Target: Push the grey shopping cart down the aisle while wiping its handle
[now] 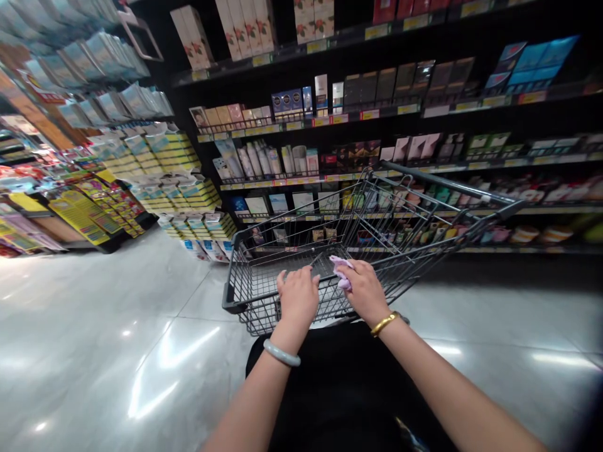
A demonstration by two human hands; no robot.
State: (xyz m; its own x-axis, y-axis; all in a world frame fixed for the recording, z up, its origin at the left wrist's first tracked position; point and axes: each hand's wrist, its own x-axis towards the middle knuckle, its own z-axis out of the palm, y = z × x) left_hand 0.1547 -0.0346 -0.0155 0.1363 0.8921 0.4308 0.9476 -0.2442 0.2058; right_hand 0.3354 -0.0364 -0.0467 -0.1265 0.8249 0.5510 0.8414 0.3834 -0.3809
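A dark metal shopping cart (232, 301) stands sideways in front of me, its handle to the right. The wire basket looks bare inside. My left hand (299, 294) is over the cart's near rim, palm down, with fingers apart and nothing seen in them; whether it rests on the rim I cannot tell. To its right, my right hand (366, 290) is closed around a crumpled light purple cloth (341, 266), just above the same rim. A pale bangle (281, 354) circles my left wrist and a gold bracelet (385, 323) my right.
Beyond the cart rise dark store shelves (282, 183) with boxes, bottles and tubes. A stacked display of yellow-and-white packs (169, 188) stands at the left, near the cart's end. Farther left are more product racks (80, 213). Shiny grey floor (94, 333) stretches around me.
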